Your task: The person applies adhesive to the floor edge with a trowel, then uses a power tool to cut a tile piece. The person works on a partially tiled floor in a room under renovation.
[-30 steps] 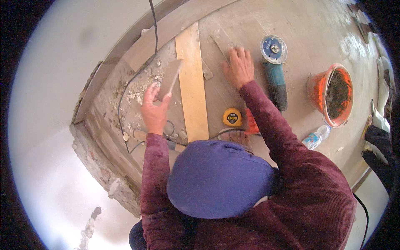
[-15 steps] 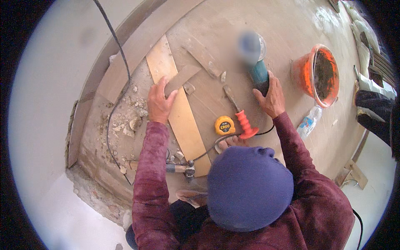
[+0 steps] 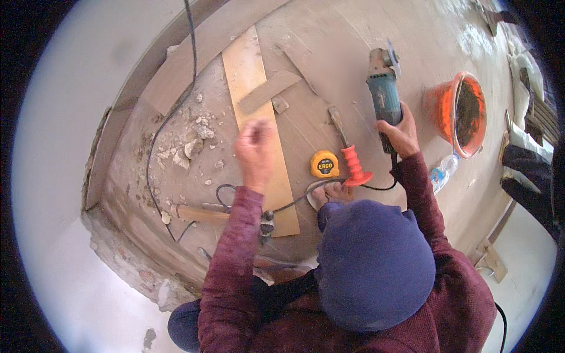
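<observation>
While our right hand (image 3: 401, 134) grips the teal-bodied angle grinder (image 3: 384, 97), our left hand (image 3: 255, 147) hovers fisted, empty, above the long pale wooden plank (image 3: 259, 112).

The angle grinder (image 3: 384, 97) has a teal-blue body with a grey metal head. The tape measure (image 3: 324, 163) is yellow with a black face. The chisel (image 3: 347, 150) carries a bright red grip. The bucket (image 3: 459, 113) is orange (dark inside). The plank (image 3: 259, 123) is pale tan. Sleeves are maroon, the cap (image 3: 374, 265) navy blue, the cable (image 3: 170, 112) black.
</observation>
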### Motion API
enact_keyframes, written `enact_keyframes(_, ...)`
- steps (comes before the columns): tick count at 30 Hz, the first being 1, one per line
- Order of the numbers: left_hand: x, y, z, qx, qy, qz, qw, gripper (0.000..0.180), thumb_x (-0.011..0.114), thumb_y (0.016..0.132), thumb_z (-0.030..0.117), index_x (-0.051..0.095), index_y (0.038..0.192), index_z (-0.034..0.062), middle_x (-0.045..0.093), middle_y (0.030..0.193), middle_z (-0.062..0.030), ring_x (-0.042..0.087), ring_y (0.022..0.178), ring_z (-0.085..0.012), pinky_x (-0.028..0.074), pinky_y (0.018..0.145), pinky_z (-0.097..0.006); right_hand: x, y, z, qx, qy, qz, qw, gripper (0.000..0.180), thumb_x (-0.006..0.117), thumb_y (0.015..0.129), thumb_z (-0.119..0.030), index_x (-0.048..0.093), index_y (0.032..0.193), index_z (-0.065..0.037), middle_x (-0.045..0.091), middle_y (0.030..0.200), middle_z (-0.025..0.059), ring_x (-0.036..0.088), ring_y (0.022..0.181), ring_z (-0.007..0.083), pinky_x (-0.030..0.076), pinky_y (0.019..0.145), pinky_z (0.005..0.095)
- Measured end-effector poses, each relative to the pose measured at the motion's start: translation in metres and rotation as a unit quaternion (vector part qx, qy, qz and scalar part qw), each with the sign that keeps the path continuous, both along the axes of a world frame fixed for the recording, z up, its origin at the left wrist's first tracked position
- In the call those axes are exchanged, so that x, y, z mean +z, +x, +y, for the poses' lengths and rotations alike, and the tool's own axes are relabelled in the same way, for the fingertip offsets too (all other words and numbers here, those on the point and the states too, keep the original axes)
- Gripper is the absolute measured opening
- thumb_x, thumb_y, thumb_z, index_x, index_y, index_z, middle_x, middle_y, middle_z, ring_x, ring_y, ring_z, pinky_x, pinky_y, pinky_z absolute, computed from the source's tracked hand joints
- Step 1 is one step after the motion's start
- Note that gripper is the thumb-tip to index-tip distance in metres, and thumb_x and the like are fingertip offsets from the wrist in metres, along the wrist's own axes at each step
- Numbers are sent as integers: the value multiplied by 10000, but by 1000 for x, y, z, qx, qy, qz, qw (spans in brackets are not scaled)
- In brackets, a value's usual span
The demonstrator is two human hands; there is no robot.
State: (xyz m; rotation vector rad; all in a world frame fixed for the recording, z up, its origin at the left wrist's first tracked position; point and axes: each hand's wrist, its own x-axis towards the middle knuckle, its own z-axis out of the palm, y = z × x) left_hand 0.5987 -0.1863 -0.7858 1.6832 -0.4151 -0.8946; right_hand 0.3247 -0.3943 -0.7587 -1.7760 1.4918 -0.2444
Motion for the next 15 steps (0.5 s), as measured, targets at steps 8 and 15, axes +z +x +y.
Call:
enact_keyframes(8, 70, -109, -55, -37, -223, 466, 855, 653, 373, 976, 579, 450, 1336, 40, 562, 1243, -80, 567, 1107, -186, 457, 956, -338, 73, 46, 51, 66, 231, -304, 922, 745, 767, 599, -190, 481, 1257, 11, 591, 1076, 75, 579, 984, 173, 460, 899, 311)
enact_keyframes(15, 76, -69, -25, -15, -295, 487, 822, 729, 360, 923, 647, 375, 1420, 113, 497, 1381, -73, 494, 1252, -244, 378, 1083, -442, 96, 95, 70, 259, 247, -311, 881, 915, 800, 613, -168, 359, 1392, 19, 524, 1269, 135, 508, 1188, 221, 391, 1024, 348)
